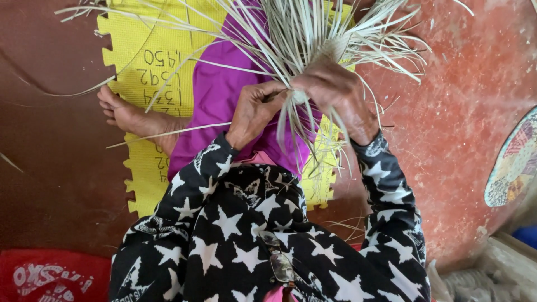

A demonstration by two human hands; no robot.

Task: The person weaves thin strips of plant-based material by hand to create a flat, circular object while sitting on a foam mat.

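A bundle of pale dried palm strips (305, 33) fans out upward from a gathered waist in front of me, with loose ends hanging below it. My right hand (335, 92) is wrapped around that waist. My left hand (254, 112) pinches the strips right beside it, fingers closed on them. Both arms wear black sleeves with white stars. Under the bundle lies my lap in purple cloth (221, 95).
I sit on a yellow foam mat (140, 61) with handwriting on it, a bare foot (126, 114) resting on its left side. Reddish floor (464, 100) spreads to the right, with a colourful woven disc (514, 162) at its edge. A red item (50, 277) lies bottom left.
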